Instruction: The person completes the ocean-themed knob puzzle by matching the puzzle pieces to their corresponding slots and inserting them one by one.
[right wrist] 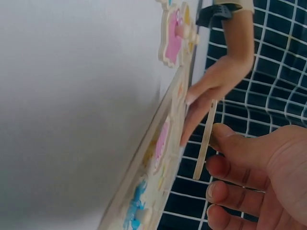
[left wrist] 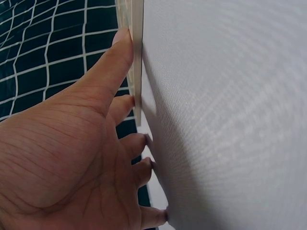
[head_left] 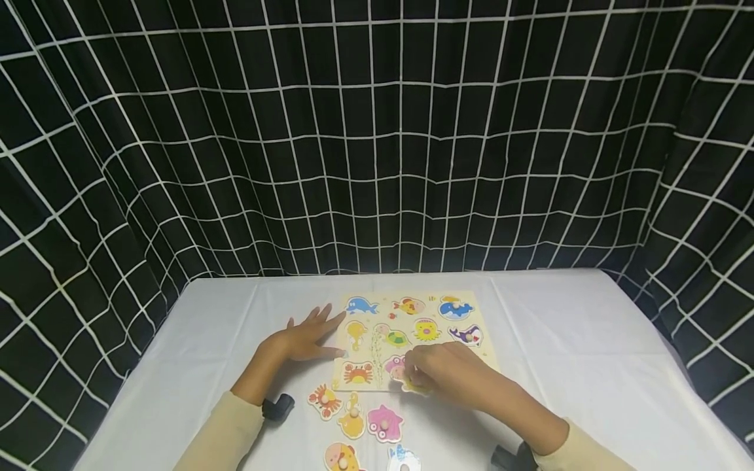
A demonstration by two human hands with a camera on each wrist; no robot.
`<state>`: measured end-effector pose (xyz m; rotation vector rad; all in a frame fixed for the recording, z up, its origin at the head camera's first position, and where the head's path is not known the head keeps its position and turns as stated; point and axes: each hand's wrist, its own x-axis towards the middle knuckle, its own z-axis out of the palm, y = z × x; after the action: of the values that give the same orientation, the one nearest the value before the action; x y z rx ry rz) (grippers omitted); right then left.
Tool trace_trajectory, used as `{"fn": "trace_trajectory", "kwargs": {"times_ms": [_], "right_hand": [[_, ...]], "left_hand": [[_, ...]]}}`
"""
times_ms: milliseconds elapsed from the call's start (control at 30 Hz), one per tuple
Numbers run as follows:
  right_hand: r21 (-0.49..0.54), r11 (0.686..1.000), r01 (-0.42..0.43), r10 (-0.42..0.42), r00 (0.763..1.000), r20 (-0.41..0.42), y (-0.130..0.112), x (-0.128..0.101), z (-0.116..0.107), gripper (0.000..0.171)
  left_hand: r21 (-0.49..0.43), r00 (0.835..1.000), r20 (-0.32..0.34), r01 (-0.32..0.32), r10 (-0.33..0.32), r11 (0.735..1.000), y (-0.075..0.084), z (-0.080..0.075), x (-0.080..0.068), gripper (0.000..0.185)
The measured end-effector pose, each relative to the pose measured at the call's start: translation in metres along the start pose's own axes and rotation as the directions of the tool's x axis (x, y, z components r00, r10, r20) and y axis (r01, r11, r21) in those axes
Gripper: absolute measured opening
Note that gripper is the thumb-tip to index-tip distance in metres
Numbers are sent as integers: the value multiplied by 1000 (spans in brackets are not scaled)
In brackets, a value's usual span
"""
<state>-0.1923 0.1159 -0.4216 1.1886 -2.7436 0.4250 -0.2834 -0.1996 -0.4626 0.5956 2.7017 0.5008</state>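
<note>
**White bench, grid curtain behind**

Nearest the person, loose wooden animal pieces (head_left: pixel 353 422) lie on the white cloth of the bench (head_left: pixel 589 366). Just beyond them the right hand (head_left: pixel 438 373) pinches a flat yellow puzzle piece (head_left: pixel 415 387) at the near edge of the sea-animal puzzle board (head_left: pixel 377 350). The left hand (head_left: pixel 306 337) lies flat with fingers spread, fingertips touching the board's left edge. Behind the bench and round both sides hangs a black curtain (head_left: pixel 377 131) with a white grid.
</note>
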Motion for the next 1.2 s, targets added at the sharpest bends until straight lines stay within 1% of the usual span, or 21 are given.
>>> {"fn": "trace_trajectory", "kwargs": {"times_ms": [167,300,400,567,700,767,867,933,967,1033,1100,1133,1200], "right_hand": [[-11,1000,8,-8,1000,-16,3,9,-2,24],[1,1000,10,-10,1000,-22,6,16,-4,26],[1,1000,3,-3,1000,-14,10,21,-5,24],[-30,999,-20,19,1000,-18,18,29,-3,23],[-39,999,-25,24,1000,-14,25,35,0,21],[-40,999,-27,27,1000,-9,27,38,1,19],[-42,998,-48,48,999,12,30,42,1,18],[-47,997,-69,70,997,24,31,46,2,18],[-50,996,-77,78,996,30,32,48,2,18],[-62,994,-87,89,995,33,33,51,3,16],[-71,994,-86,88,996,30,36,55,5,14],[-76,994,-80,82,996,29,37,57,7,14],[-85,994,-68,71,997,28,40,59,9,13]], "left_hand": [[6,1000,8,1,-1,1000,0,-2,-1,88],[14,1000,11,1,-2,1000,0,-4,-2,88],[18,1000,17,1,-2,1000,0,-4,-2,89],[18,1000,21,3,-4,1000,1,-4,-2,89],[10,1000,21,7,-7,1000,2,-4,-2,88],[7,1000,14,-1,1,1000,-1,-2,-1,89],[-1,1000,15,-4,4,1000,-2,-2,-1,91],[6,1000,9,-13,13,1000,-6,1,2,93],[5,1000,16,-5,5,1000,-4,0,1,92],[8,1000,15,-7,6,1000,-5,1,2,93],[15,1000,17,-6,6,1000,-6,1,3,93],[9,1000,21,-3,2,1000,-3,-1,0,92],[12,1000,23,-2,1,1000,-3,-1,0,91]]}}
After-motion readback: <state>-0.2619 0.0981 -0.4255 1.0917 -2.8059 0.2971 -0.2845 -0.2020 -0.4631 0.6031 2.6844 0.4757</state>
